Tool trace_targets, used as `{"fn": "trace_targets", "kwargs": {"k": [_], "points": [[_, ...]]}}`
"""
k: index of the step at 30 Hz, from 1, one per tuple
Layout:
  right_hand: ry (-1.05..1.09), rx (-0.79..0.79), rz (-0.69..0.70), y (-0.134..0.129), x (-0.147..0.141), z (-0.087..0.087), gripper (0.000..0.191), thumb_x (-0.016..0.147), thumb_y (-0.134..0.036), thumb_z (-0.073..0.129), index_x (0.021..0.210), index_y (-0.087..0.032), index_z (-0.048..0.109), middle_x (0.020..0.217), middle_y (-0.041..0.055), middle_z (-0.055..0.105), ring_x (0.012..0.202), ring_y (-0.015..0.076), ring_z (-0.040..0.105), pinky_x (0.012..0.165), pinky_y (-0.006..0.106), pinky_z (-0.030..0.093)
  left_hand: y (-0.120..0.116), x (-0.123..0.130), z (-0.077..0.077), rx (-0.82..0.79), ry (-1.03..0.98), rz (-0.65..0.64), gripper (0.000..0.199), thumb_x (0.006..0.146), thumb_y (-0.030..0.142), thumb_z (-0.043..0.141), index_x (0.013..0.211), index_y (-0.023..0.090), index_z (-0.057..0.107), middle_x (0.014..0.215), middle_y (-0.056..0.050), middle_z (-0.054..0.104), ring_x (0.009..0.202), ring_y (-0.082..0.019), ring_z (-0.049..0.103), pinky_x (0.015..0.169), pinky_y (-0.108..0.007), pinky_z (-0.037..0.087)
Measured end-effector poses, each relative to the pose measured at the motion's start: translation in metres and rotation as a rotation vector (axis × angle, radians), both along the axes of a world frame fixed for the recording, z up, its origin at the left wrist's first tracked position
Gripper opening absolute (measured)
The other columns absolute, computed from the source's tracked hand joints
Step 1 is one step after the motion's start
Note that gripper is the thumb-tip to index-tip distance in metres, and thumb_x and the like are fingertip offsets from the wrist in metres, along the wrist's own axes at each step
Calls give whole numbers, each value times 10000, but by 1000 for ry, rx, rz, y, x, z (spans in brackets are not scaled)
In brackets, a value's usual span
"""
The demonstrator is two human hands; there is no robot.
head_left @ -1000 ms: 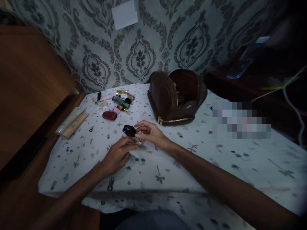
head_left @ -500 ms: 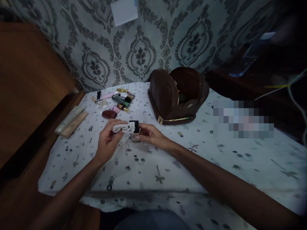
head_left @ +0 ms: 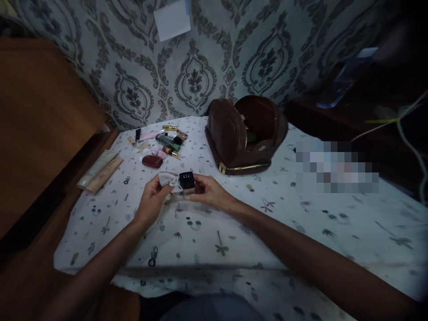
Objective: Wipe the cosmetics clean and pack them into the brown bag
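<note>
My left hand (head_left: 151,199) is closed on a crumpled white cloth (head_left: 168,180). Right beside it, my right hand (head_left: 211,191) grips a small cosmetic bottle (head_left: 187,180) with a square black cap and a beige lower part. The cap faces up, and a pale mark shows on it. Cloth and bottle are side by side above the patterned tablecloth (head_left: 207,236); whether they touch is hard to tell. Beyond my left hand lies a dark red oval case (head_left: 152,161).
A brown cosmetic bag (head_left: 227,129) stands unzipped at the back. Several small cosmetics, among them a green bottle (head_left: 168,142), lie at back left. Two tubes (head_left: 104,175) rest near the left edge, beside a wooden cabinet (head_left: 43,111). A blurred patch covers something at right.
The bottle has turned so that its black cap's top now shows. The cloth has come slightly away from the cap toward the left, and hangs lower under my left hand.
</note>
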State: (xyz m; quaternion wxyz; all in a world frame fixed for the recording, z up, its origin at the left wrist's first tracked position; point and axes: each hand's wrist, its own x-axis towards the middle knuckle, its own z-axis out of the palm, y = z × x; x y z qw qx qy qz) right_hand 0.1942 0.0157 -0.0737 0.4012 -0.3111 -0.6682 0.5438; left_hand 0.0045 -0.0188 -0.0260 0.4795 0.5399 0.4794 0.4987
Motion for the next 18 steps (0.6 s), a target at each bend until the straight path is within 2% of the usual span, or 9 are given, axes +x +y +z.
{"fn": "trace_targets", "kwargs": {"k": [3, 6, 9, 11, 14, 18], "points": [[-63, 100, -70, 0, -1, -1, 461, 666, -436, 826, 994, -183, 623, 840, 11, 614, 768, 177, 572, 675, 285, 455, 2, 5, 13, 146, 65, -11, 230, 811, 302, 668, 1013, 194, 676, 941, -7, 660, 771, -129, 572, 701, -225, 466], [-159, 228, -159, -3, 0, 3, 396, 650, -422, 826, 864, -191, 586, 837, 7, 562, 764, 175, 540, 682, 289, 431, 6, 10, 15, 191, 188, -102, 217, 833, 283, 627, 1021, 189, 681, 970, -21, 666, 837, -158, 588, 741, -244, 465], [-255, 314, -191, -10, 1, 10, 321, 674, -346, 787, 820, -205, 539, 860, 5, 528, 751, 170, 522, 680, 291, 421, 9, 12, 10, 209, 324, -229, 192, 843, 253, 581, 975, 163, 688, 955, -46, 665, 903, -195, 603, 810, -285, 459], [-297, 345, -210, -14, 1, 15, 313, 683, -288, 751, 892, -216, 528, 908, 9, 536, 771, 174, 533, 690, 293, 421, 12, 11, 4, 261, 415, -273, 187, 853, 231, 548, 961, 164, 685, 975, -55, 655, 951, -207, 599, 866, -308, 445], [-306, 337, -279, -17, 3, 21, 420, 682, -281, 738, 1017, -231, 488, 921, 2, 564, 803, 188, 551, 714, 299, 424, 15, 8, -4, 306, 534, -271, 201, 846, 196, 512, 975, 171, 662, 986, -55, 635, 967, -207, 586, 891, -327, 437], [-269, 253, -301, -12, 7, 22, 443, 679, -323, 765, 993, -233, 465, 844, -26, 568, 764, 179, 549, 681, 289, 422, 19, 4, -12, 287, 623, -282, 166, 831, 197, 496, 917, 164, 634, 927, -53, 625, 915, -208, 588, 850, -332, 455]]}}
